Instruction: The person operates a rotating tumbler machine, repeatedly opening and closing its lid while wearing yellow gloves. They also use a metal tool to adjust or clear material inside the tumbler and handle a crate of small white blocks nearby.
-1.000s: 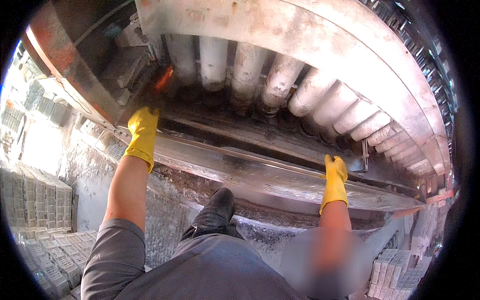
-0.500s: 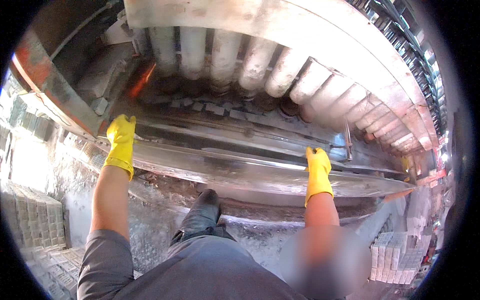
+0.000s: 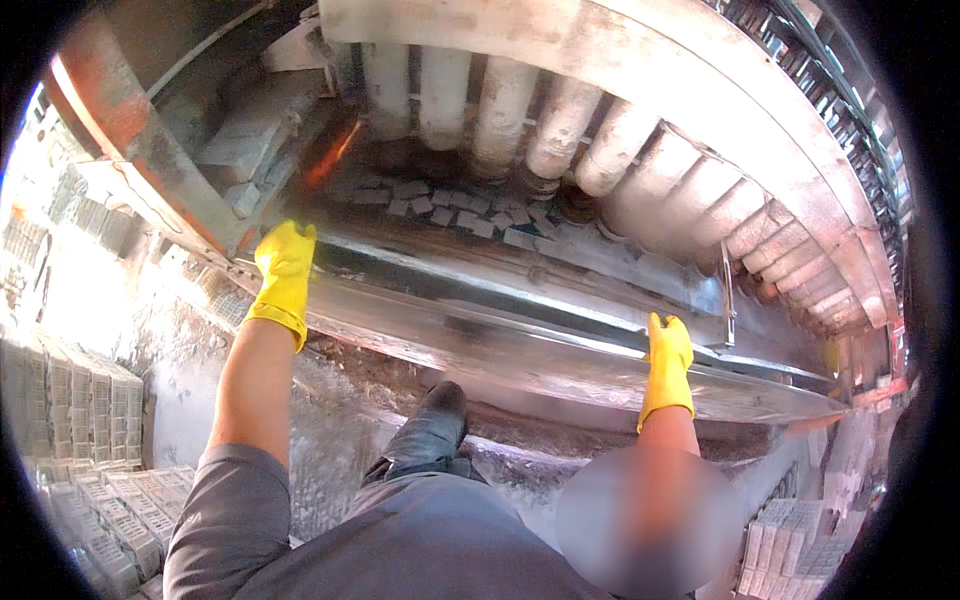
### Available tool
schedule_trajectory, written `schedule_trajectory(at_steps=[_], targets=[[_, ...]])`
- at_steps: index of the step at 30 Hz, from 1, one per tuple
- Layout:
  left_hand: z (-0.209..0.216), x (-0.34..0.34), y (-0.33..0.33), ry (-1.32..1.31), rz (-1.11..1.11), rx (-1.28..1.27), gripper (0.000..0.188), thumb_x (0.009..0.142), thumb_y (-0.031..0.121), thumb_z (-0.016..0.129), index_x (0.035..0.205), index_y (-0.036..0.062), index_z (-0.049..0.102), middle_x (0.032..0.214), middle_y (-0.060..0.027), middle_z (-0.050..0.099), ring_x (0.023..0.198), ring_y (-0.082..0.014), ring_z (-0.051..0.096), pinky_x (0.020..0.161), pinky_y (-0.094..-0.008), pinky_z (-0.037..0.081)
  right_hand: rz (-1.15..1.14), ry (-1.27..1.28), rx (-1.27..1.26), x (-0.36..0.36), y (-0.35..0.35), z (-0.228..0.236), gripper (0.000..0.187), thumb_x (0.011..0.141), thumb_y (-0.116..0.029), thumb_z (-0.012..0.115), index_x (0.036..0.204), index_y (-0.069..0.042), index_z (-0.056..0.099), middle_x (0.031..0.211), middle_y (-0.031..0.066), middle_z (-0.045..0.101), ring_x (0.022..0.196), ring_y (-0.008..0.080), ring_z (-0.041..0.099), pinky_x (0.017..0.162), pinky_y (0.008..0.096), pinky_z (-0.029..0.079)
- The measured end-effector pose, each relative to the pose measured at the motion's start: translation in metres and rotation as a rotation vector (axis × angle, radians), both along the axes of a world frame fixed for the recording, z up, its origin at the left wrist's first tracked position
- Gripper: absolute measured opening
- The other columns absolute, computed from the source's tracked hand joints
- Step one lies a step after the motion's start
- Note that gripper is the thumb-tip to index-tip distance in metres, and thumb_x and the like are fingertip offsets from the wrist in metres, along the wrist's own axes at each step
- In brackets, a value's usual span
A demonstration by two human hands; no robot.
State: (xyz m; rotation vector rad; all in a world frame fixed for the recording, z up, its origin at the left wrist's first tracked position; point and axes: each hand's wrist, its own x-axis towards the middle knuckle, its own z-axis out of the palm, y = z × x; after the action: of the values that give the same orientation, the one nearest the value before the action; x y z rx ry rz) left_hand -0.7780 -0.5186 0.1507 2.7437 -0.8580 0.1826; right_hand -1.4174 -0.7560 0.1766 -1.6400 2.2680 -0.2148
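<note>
A long metal panel [image 3: 480, 345] runs across in front of me, its bright upper edge slanting down to the right. My left hand [image 3: 283, 268], in a yellow rubber glove, is closed on that edge near its left end. Toward the right end, my right hand [image 3: 670, 358], gloved the same way, grips the edge with curled fingers; what lies under them is partly hidden. Beyond the panel, several small grey rectangular pieces [image 3: 480, 222] lie scattered inside the machine.
A row of thick pale cylinders [image 3: 505, 115] hangs beneath a broad curved beam [image 3: 700, 60]. An orange glow [image 3: 335, 155] shows inside at the left. Stacked pale blocks stand at the left [image 3: 85, 400] and lower right [image 3: 775, 545]. A metal bracket [image 3: 728, 295] rises behind my right hand.
The whole view has shifted, with the machine and both hands now farther right and slightly lower. More of the grey pieces show beyond the panel. Both hands keep their places on its edge.
</note>
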Motion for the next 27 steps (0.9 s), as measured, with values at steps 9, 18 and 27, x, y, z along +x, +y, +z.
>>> schedule_trajectory(at_steps=[9, 18, 27], targets=[[0.002, -0.002, 0.007, 0.033, 0.022, 0.019, 0.051, 0.092, 0.057, 0.064, 0.108, 0.0105, 0.076, 0.108, -0.0183, 0.077, 0.103, -0.0399, 0.072, 0.086, -0.0526, 0.055, -0.065, -0.054, -0.161, 0.012, 0.021, 0.015, 0.076, 0.097, -0.055, 0.064, 0.157, -0.011, 0.047, 0.129, 0.021, 0.071, 0.093, 0.0342, 0.077, 0.091, 0.0455, 0.058], [-0.019, 0.007, 0.028, -0.029, 0.0, -0.031, 0.05, 0.091, 0.056, 0.068, 0.105, 0.0091, 0.077, 0.107, -0.02, 0.077, 0.101, -0.0419, 0.073, 0.087, -0.0528, 0.056, -0.021, -0.042, -0.035, 0.003, 0.031, 0.0, 0.073, 0.096, -0.058, 0.061, 0.148, -0.007, 0.057, 0.13, 0.02, 0.071, 0.116, 0.0362, 0.071, 0.101, 0.0455, 0.053], [-0.028, 0.0, 0.04, -0.038, -0.043, -0.049, 0.048, 0.092, 0.054, 0.066, 0.105, 0.0085, 0.075, 0.106, -0.0201, 0.076, 0.099, -0.0428, 0.072, 0.085, -0.0532, 0.055, -0.018, 0.018, -0.034, -0.008, 0.054, 0.002, 0.069, 0.097, -0.057, 0.059, 0.143, -0.006, 0.062, 0.128, 0.0196, 0.073, 0.11, 0.0338, 0.074, 0.1, 0.0438, 0.053]])
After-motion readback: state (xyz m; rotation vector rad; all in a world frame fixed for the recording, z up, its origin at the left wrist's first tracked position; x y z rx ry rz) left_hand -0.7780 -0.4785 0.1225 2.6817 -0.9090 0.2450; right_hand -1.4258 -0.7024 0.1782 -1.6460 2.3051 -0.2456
